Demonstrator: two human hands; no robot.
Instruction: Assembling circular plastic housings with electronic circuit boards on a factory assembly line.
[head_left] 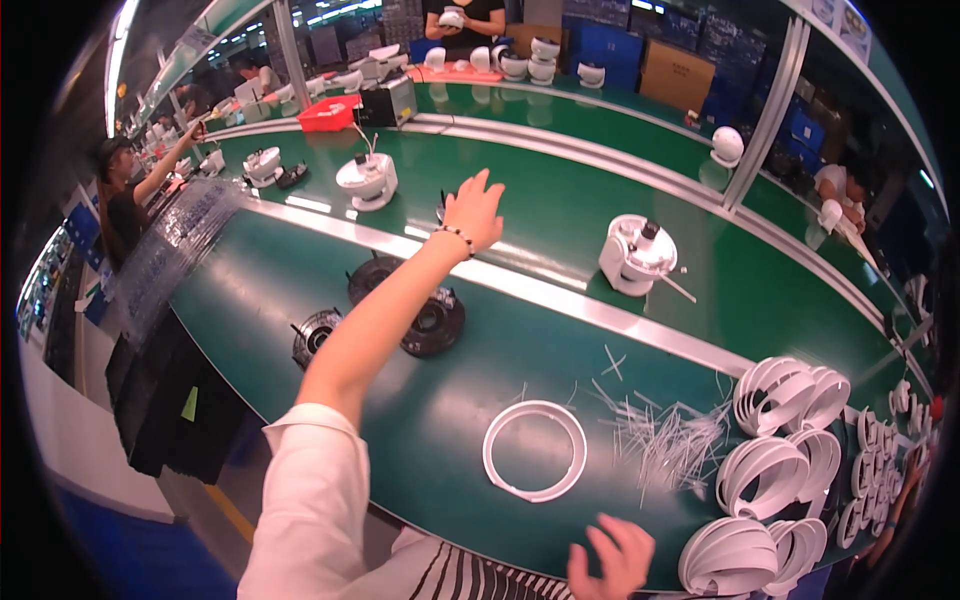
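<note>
A factory hall with long green conveyor lines, lit by ceiling strips, runs away from the camera; other people work at the far belts. The near worktop (450, 420) is a green belt edged by a metal rail (560, 300), and beyond the rail a second belt carries white housings.

The left hand (474, 212) is stretched far forward across the rail, arm nearly straight from the white sleeve at the lower edge, a bead bracelet at the wrist. Its grip is spread, fingers fanned and holding nothing. Just beyond and partly behind the fingers sits a small dark part (441, 210) on the far belt; whether the fingertips touch it cannot be told. A white housing (367, 180) lies to the hand's left and slightly farther, another white housing (637, 255) to its right, both apart from it.

Under the forearm, on the near belt, lie two black round parts (432, 320) and a smaller black part (315, 335).

The right hand (612, 560) hangs low at the near edge of the worktop, fingers loosely spread, empty. The white ring (535, 450) lies flat just ahead of it and to its left, nearer to this hand than to the left. Right of the ring are scattered white strips (665, 440) and stacks of white curved shells (785, 460).
</note>
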